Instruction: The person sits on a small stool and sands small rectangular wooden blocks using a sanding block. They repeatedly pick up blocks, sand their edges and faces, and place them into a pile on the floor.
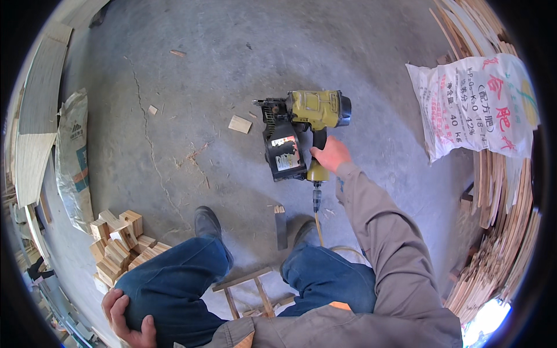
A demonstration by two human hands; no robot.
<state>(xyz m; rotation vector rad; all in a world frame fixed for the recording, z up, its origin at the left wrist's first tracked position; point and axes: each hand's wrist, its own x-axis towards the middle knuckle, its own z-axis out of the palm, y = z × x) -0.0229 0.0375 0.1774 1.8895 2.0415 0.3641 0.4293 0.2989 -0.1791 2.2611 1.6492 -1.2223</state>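
Observation:
A yellow and black coil nail gun [313, 109] with a dark round magazine is over the concrete floor in front of my feet, its nose to the left. My right hand [333, 153] is closed around its handle. From the handle's lower end a fitting [317, 197] joins a thin yellowish air hose [319, 229] running down past my right leg. On my left knee rests my left hand [129, 322], its thumb and fingers apart and nothing held.
Short wood blocks [116, 246] are heaped beside my left leg. A small wooden frame [255, 284] lies between my legs, and a narrow dark block [281, 227] stands near my right shoe. A white printed sack [464, 110] lies on stacked wood strips [493, 249] at right.

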